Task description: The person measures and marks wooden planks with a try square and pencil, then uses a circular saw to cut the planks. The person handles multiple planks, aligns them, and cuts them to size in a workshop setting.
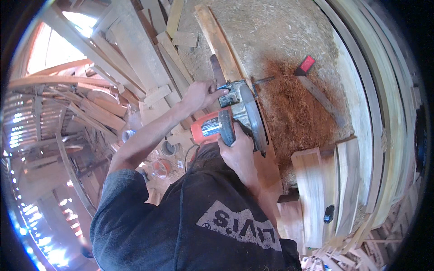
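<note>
An orange and black circular saw sits on a long wooden plank. My right hand is closed round its dark rear handle. At the saw's front my left hand is curled, its thumb lying on the front of the tool; its fingertips are partly hidden. The rounded blade guard faces right, over the plank. A dark brown piece of wood lies just beyond my left hand, against the plank. The saw's cord runs down across my dark shirt.
Reddish sawdust is heaped right of the saw. On it lies a flat metal strip with a red and black end. Short boards stand at the lower right, bearing a small black object. Stacked planks fill the left.
</note>
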A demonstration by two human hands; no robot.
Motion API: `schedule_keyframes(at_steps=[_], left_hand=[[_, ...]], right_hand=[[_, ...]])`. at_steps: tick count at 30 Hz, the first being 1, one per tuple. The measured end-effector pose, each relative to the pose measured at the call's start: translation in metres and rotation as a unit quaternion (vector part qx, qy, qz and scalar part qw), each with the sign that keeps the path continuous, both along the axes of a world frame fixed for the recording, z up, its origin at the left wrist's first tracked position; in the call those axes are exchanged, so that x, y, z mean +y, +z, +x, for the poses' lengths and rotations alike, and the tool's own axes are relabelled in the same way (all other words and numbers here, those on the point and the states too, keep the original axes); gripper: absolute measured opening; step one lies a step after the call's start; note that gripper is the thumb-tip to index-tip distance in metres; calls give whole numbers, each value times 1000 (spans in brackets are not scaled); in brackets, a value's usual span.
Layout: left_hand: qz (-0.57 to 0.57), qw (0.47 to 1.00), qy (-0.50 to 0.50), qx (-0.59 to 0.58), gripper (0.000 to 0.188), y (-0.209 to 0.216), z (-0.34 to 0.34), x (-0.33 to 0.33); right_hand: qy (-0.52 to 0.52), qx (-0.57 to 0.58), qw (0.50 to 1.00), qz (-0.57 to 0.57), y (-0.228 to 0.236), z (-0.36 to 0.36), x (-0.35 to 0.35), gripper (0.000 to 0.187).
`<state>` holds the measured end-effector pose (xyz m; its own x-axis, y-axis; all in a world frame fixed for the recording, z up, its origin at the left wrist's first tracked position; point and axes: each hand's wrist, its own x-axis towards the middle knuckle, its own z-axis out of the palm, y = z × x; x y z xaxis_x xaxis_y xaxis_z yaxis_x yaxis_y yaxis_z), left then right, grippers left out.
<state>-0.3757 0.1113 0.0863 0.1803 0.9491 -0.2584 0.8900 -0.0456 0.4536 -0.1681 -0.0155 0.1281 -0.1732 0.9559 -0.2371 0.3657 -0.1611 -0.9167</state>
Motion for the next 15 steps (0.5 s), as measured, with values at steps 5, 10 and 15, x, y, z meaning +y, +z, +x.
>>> schedule_keyframes(at_steps=[5,10,15], left_hand=[[0,998,-59,12,48,-9,8,4],[81,964,-237,92,45,-31,-7,1],[16,972,-227,61,42,-6,-3,7]], right_hand=[[-2,-28,999,-31,-1,1,-3,28],[-13,-14,999,-41,4,-3,-3,28],[-22,-30,998,-41,5,-5,1,29]])
